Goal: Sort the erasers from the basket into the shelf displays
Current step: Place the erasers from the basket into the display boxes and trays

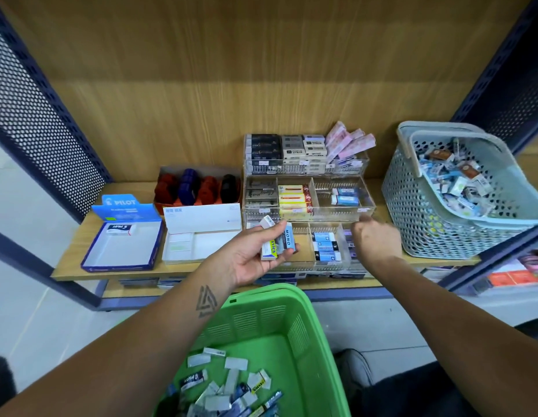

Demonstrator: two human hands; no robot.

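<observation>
My left hand (255, 254) is palm up in front of the shelf and grips a few wrapped erasers (278, 243), one marked MONO. My right hand (374, 240) hovers with curled fingers over the front row of the clear acrylic display (367, 206); whether it holds anything is hidden. The display's compartments hold blue, yellow, black and pink erasers. Below me a green basket (315, 350) holds several loose erasers (228, 389).
A pale blue basket (418, 200) full of erasers sits on the shelf at right. A blue PILOT box (123, 242) with one eraser, a white box (201, 233) and a carton of dark stamps (198, 188) stand at left. Blue perforated shelf sides flank both ends.
</observation>
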